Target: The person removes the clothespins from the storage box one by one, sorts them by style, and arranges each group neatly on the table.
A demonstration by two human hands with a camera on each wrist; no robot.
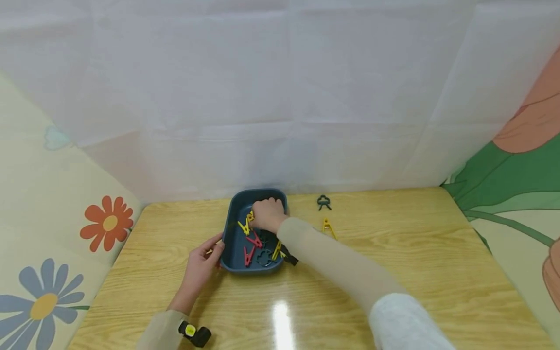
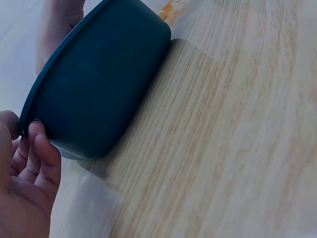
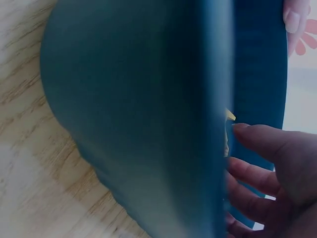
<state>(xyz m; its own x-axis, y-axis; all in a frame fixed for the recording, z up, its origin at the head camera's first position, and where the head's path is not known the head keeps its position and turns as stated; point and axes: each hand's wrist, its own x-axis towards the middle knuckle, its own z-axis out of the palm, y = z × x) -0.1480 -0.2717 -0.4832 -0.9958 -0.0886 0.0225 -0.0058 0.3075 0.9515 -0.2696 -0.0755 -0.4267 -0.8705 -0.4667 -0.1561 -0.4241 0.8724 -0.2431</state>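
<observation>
A dark blue-green plastic basin stands on the table. My left hand pinches its left rim, thumb on top and fingers curled against the outer wall. My right hand reaches down inside the basin, near its far end. Beside its fingers is a yellow clip; in the right wrist view the basin wall hides the fingertips, so the hold on it is unclear. Also in the basin lie another yellow clip, red clips, dark green clips and a yellow clip near the right wall.
Right of the basin, a dark green clip and a yellow clip lie on the wooden table. A white sheet hangs behind the table's far edge. Flower-printed walls flank both sides.
</observation>
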